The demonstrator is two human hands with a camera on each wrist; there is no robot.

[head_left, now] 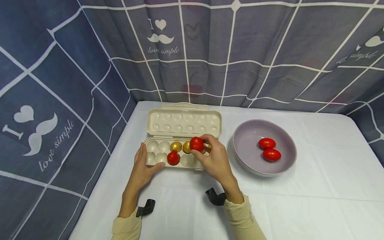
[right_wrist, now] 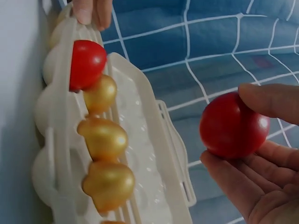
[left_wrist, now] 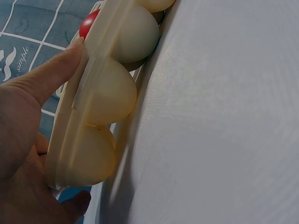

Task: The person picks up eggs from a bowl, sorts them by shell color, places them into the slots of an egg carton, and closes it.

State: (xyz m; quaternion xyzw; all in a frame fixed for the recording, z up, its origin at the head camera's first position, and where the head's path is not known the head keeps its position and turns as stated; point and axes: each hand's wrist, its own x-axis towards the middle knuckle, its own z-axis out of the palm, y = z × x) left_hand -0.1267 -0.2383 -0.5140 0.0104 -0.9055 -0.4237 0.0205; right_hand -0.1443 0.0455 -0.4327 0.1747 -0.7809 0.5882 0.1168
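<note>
An open cream plastic egg carton (head_left: 154, 159) lies on the table, its lid (head_left: 184, 121) folded back. My left hand (head_left: 143, 168) grips its left end, the thumb along the front rim and the fingers at the side. Between thumb and fingers, my right hand (head_left: 214, 160) pinches a red egg (head_left: 196, 144) above the carton. Another red egg (head_left: 173, 158) sits in the front row. Several gold eggs (right_wrist: 106, 139) fill cups of the back row, partly hidden by the right hand in the head view. Two cups at the left of each row hold nothing.
A light purple bowl (head_left: 247, 160) right of the carton holds two red eggs (head_left: 271, 155). White cloth (head_left: 327, 173) covers the table. A dark checked curtain (head_left: 210, 50) hangs behind and at the sides. Black cameras (head_left: 146, 208) are strapped to both wrists.
</note>
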